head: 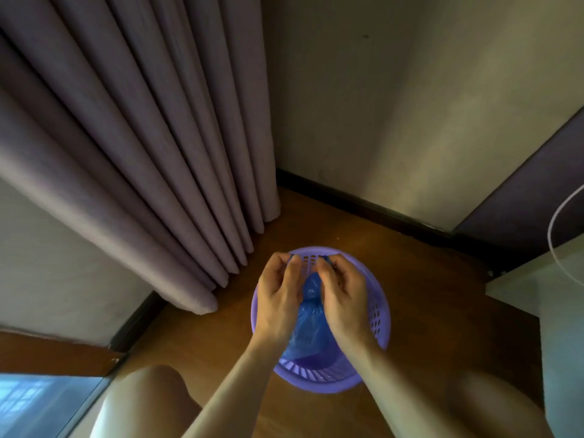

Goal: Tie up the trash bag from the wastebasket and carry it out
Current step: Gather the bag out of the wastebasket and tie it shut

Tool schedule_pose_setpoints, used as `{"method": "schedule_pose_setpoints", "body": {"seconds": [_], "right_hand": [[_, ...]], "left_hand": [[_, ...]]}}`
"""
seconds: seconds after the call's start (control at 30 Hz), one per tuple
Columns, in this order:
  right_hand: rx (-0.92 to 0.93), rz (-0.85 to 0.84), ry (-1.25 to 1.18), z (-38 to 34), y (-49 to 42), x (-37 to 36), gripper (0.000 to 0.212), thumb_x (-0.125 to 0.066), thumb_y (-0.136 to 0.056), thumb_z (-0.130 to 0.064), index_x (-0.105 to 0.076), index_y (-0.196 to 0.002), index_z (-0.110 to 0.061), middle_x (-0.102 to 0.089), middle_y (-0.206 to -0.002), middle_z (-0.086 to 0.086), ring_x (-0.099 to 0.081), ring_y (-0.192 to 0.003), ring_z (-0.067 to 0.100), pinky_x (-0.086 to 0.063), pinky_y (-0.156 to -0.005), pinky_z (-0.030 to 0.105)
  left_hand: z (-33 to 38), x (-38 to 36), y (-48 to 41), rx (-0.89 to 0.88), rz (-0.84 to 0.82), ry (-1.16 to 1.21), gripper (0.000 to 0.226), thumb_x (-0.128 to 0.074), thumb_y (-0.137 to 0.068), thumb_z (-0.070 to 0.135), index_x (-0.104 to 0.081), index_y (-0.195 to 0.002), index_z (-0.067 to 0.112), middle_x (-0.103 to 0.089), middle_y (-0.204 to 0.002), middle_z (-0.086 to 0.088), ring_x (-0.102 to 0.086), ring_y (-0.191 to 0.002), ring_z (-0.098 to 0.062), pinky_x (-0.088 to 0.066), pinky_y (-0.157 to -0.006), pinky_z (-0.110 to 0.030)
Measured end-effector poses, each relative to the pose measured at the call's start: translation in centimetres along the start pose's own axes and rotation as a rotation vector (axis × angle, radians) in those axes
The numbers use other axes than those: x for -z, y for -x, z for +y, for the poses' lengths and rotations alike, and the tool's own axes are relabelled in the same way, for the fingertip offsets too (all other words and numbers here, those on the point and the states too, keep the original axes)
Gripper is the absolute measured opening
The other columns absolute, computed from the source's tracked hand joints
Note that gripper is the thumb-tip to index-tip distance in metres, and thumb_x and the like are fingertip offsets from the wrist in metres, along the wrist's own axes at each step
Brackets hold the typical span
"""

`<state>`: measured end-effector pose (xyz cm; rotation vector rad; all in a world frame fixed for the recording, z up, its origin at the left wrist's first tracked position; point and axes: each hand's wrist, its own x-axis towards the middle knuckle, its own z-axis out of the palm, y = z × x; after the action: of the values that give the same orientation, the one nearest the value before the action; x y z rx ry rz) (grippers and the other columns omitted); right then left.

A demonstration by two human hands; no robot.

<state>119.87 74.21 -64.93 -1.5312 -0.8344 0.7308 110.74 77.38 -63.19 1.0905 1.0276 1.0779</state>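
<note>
A round purple plastic wastebasket (380,320) with perforated sides stands on the wooden floor in the lower middle of the head view. A blue trash bag (311,314) sits inside it, its top gathered into a twisted neck between my hands. My left hand (278,295) pinches one blue end of the bag at the basket's far rim. My right hand (343,295) pinches the other end beside it. The two ends are pulled apart a little above the bag's neck. The bag's lower part is partly hidden by my wrists.
Purple curtains (151,153) hang to the floor just left of the basket. A beige wall with a dark baseboard (363,203) runs behind it. A light piece of furniture (556,311) stands at the right. My bare knees (148,403) frame the basket at the bottom.
</note>
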Motion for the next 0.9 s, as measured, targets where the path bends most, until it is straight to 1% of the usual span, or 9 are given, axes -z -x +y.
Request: {"method": "schedule_pose_setpoints", "body": {"seconds": [0.07,0.13,0.27,0.37,0.47,0.63,0.73,0.8,0.9], "right_hand": [[-0.023,0.051,-0.051,-0.1,0.1,-0.1,0.024,-0.055,-0.099,-0.017,-0.06,-0.075,-0.014,-0.062,-0.064,0.008,-0.057,-0.058,0.028,-0.048,-0.055,0.043],[-0.031,0.091,-0.07,-0.9,0.2,-0.1,0.023,-0.054,-0.1,-0.01,-0.063,-0.079,-0.014,-0.066,-0.068,0.008,-0.061,-0.059,0.024,-0.049,-0.054,0.037],[-0.055,0.105,-0.076,-6.8,0.3,0.8,0.018,-0.054,-0.1,-0.009,-0.066,-0.087,-0.011,-0.071,-0.073,0.002,-0.067,-0.064,0.011,-0.053,-0.058,0.023],[-0.081,0.106,-0.037,-14.4,-0.3,1.8,0.016,-0.057,-0.099,-0.017,-0.067,-0.087,-0.013,-0.071,-0.075,0.004,-0.07,-0.07,0.02,-0.058,-0.064,0.037],[-0.047,0.117,-0.001,-22.9,-0.2,2.6,0.022,-0.056,-0.095,-0.026,-0.062,-0.079,-0.014,-0.067,-0.071,0.003,-0.065,-0.068,0.027,-0.055,-0.066,0.049],[-0.026,0.131,0.017,-37.4,0.7,4.3,0.026,-0.05,-0.096,-0.026,-0.062,-0.076,-0.016,-0.06,-0.06,-0.014,-0.052,-0.058,0.009,-0.045,-0.064,0.034],[0.012,0.118,0.047,-46.3,1.5,5.7,0.025,-0.051,-0.096,-0.024,-0.064,-0.078,-0.013,-0.064,-0.065,-0.008,-0.059,-0.062,0.012,-0.048,-0.064,0.03],[0.032,0.112,0.051,-51.4,1.9,6.4,0.024,-0.052,-0.095,-0.025,-0.064,-0.079,-0.011,-0.064,-0.066,-0.004,-0.059,-0.061,0.011,-0.049,-0.062,0.029],[0.056,0.098,0.064,-57.3,2.7,6.8,0.025,-0.055,-0.092,-0.029,-0.063,-0.081,-0.008,-0.065,-0.068,-0.003,-0.06,-0.063,0.013,-0.049,-0.062,0.033]], "left_hand": [[0.1,-0.3,-0.2,-0.011,0.009,-0.018,0.023,-0.046,-0.103,0.012,-0.048,-0.083,0.001,-0.042,-0.051,0.011,-0.034,-0.047,-0.003,-0.03,-0.045,-0.017],[0.9,-0.7,-0.4,-0.017,0.007,-0.048,0.027,-0.048,-0.103,0.014,-0.046,-0.084,-0.004,-0.042,-0.054,0.009,-0.034,-0.05,-0.008,-0.03,-0.046,-0.023],[6.9,-2.3,0.4,0.013,0.015,-0.123,0.025,-0.053,-0.1,0.017,-0.054,-0.08,0.002,-0.047,-0.055,0.007,-0.042,-0.053,-0.01,-0.034,-0.05,-0.027],[14.6,-3.3,1.4,0.087,0.039,-0.116,0.022,-0.057,-0.093,0.024,-0.058,-0.07,0.024,-0.047,-0.054,0.009,-0.042,-0.054,-0.008,-0.036,-0.053,-0.027],[23.1,-3.9,2.1,0.138,0.118,-0.101,0.019,-0.057,-0.086,0.026,-0.058,-0.067,0.025,-0.044,-0.056,0.007,-0.038,-0.056,-0.012,-0.032,-0.053,-0.031],[37.4,-4.7,4.1,0.154,0.181,-0.126,0.018,-0.058,-0.083,0.024,-0.058,-0.066,0.018,-0.04,-0.052,0.006,-0.035,-0.058,-0.021,-0.031,-0.057,-0.039],[46.8,-5.8,6.1,0.156,0.171,-0.099,0.021,-0.057,-0.083,0.022,-0.057,-0.062,0.023,-0.04,-0.051,0.007,-0.037,-0.054,-0.017,-0.034,-0.054,-0.035],[52.2,-6.1,7.4,0.148,0.16,-0.07,0.017,-0.056,-0.083,0.021,-0.056,-0.067,0.016,-0.039,-0.051,0.003,-0.037,-0.05,-0.015,-0.034,-0.05,-0.031],[58.2,-6.0,9.0,0.102,0.161,-0.078,0.026,-0.058,-0.081,0.027,-0.05,-0.069,0.005,-0.038,-0.054,-0.004,-0.036,-0.054,-0.021,-0.034,-0.053,-0.037]]}}
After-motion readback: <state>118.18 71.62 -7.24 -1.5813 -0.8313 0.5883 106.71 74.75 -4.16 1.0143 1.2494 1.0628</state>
